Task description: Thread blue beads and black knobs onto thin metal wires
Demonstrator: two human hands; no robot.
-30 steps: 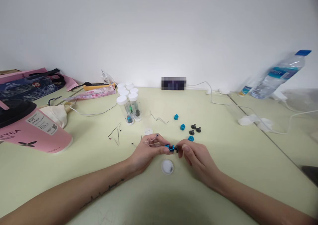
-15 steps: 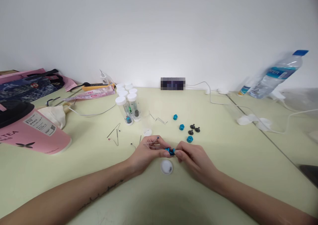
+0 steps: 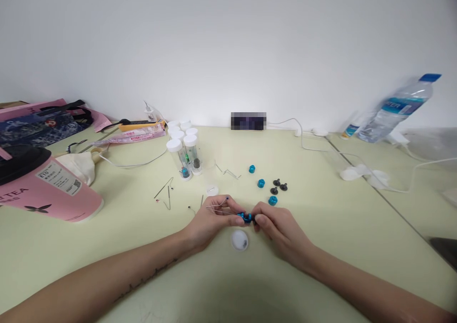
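From the head view, we see our left hand (image 3: 214, 220) closed between thumb and fingers on a small blue part (image 3: 245, 218), low over the middle of the surface (image 3: 303, 285). A bent wire (image 3: 218, 212) runs back across the same palm, perhaps tucked there to leave the fingertips free. Our right hand (image 3: 282, 225) pinches a dark piece (image 3: 253, 219) at the blue part's right end; holding them end to end probably lets one side stay steady while the other turns or pushes.

Beyond the right fingers lie three blue pieces (image 3: 261, 183) and three black flanged pieces (image 3: 283, 187), apparently grouped by kind and within easy reach. A white cap (image 3: 239, 240) just below the hands seems to serve as a dish for small bits. Capped tubes (image 3: 192, 154) stand clustered farther back, out of the way.

On the pink cup (image 3: 67, 190) we read "TEA" and, on its sticker, "E10"; the finer print is illegible. The tilted bottle's (image 3: 396, 111) label appears to end in "TER". The packet's (image 3: 134, 135) lettering is too small for us.
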